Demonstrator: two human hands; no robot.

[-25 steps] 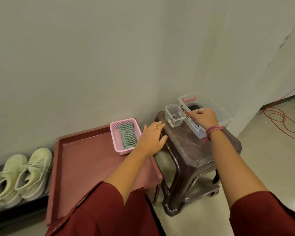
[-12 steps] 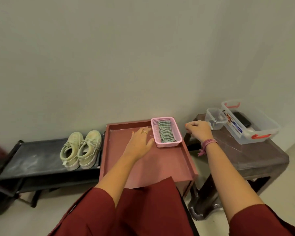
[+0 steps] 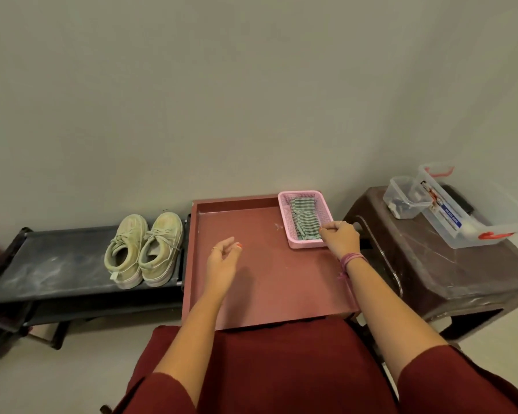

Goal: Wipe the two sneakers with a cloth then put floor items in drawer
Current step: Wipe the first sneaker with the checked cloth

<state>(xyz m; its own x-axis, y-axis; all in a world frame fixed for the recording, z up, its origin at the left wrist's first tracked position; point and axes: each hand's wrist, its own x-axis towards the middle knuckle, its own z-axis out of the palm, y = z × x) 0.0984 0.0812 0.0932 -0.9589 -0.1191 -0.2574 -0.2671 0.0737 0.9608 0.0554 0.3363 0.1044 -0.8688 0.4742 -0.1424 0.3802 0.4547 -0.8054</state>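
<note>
Just starting: my right hand (image 3: 340, 239) pinches the cloth (image 3: 304, 220) in the pink basket (image 3: 326, 209), far right corner of the tray (image 3: 260, 282). Left hand (image 3: 223, 259) loose, holding nothing. Sneakers (image 3: 144, 249) on the rack (image 3: 57, 264) w/ wiping next, imo.

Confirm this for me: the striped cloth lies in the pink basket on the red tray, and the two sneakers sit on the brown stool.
One thing is off: the sneakers sit on the black rack left of the red tray, not on the brown stool, which holds clear plastic boxes. The head view shows it. The striped cloth does lie in the pink basket on the tray.
</note>
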